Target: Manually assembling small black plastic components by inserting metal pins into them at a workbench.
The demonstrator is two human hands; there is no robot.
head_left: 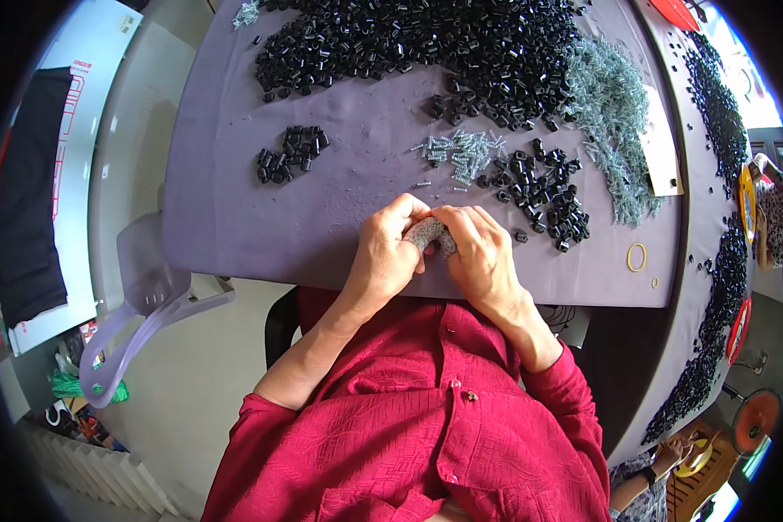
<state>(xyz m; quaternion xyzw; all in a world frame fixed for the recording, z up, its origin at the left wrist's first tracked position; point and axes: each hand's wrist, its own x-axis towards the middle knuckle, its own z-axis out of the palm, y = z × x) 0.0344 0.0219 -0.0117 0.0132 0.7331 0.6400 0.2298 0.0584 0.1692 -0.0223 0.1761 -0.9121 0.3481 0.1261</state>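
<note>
From where I watch, a pale floor [209, 365] spreads below a grey-purple table [226, 209], and a second table [680, 348] curves along the right, strewn with black pieces [713, 339]. The left hand [381, 252] and right hand [487, 265] meet at the near edge, their fingers [463, 229] drawn together at the tips, with grey speckled covers [424, 232] between them; I cannot tell whether anything is clamped there. One loose spring [422, 184] lies just beyond the meeting fingertips, its long axis running roughly left to right. The small spring pile [465, 157] sits farther out and slightly right, nearer the right hand, its springs lying at mixed angles. The right-hand cluster of black caps [544, 196] is also on that side; a smaller cap group [291, 155] lies forward of the left hand, well apart. I see these parts loose on the cloth rather than in containers. Beside the table's left end is a translucent scoop-like container [152, 257]; I cannot make out its contents.
</note>
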